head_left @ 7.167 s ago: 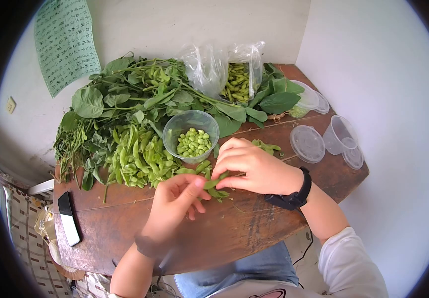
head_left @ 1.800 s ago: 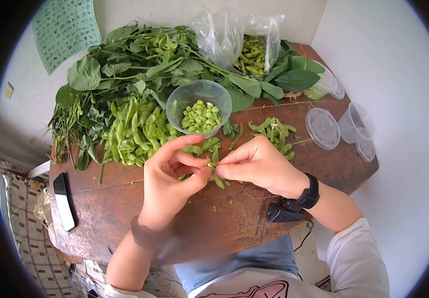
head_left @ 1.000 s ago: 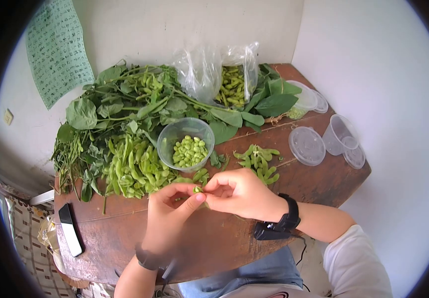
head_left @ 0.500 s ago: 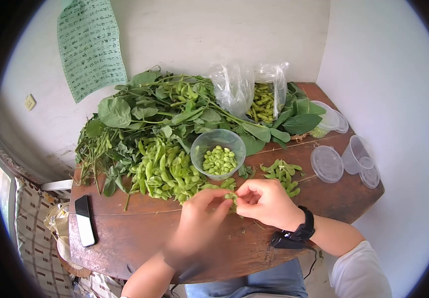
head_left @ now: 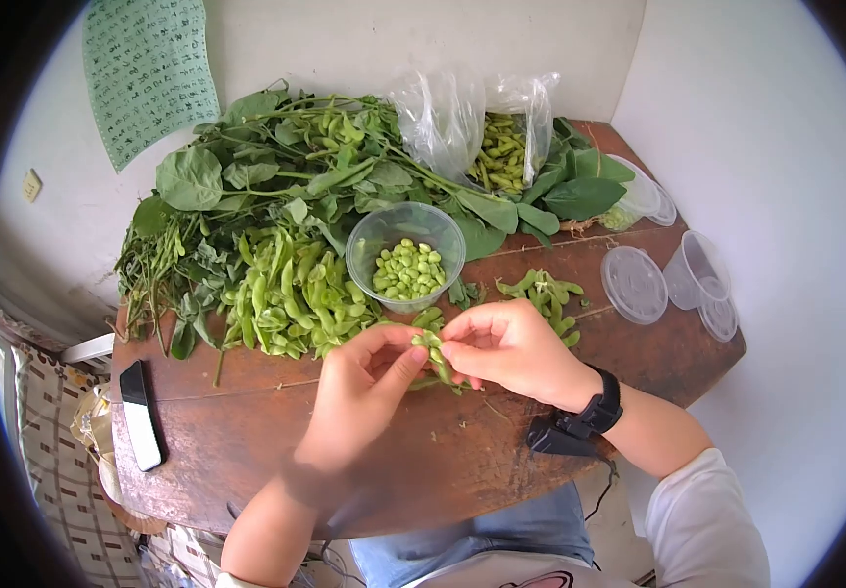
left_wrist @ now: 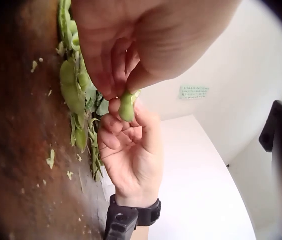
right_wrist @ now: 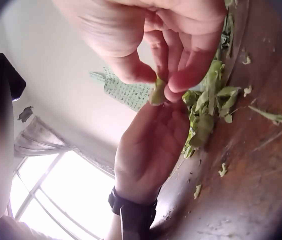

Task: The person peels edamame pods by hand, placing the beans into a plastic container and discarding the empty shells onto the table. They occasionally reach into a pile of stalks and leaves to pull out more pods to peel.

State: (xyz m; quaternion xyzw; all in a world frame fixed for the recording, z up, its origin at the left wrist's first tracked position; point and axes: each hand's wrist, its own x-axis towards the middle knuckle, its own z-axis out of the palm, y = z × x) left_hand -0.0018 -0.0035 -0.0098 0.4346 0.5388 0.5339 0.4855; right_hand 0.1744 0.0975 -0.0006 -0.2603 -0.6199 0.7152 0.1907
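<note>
works at a scuffed brown wooden table [head_left: 247, 451], strewn with green scraps, in a corner between pale walls [head_left: 776, 196]. faces a green written sheet [head_left: 153, 78] on the far wall; in the right wrist view, looks toward a bright window [right_wrist: 56, 190] beside a gathered curtain [right_wrist: 43, 137]. sees a phone [head_left: 141, 421] at the table's left, and at the right a round lid [head_left: 634, 285] and a tilted plastic cup [head_left: 684, 277], near a small pod pile [head_left: 550, 294]. beyond the hands, has a tub of shelled beans [head_left: 407, 267] just beside a heap of pods [head_left: 291, 294], with leafy stems [head_left: 190, 178] behind and see-through plastic [head_left: 443, 122] around more pods. partly hides loose pods [head_left: 430, 318] with the fingers. pinches a green pod [head_left: 432, 348] in both left hand [head_left: 359, 387] and right hand [head_left: 521, 355], above the table, nearer than the tub.
</note>
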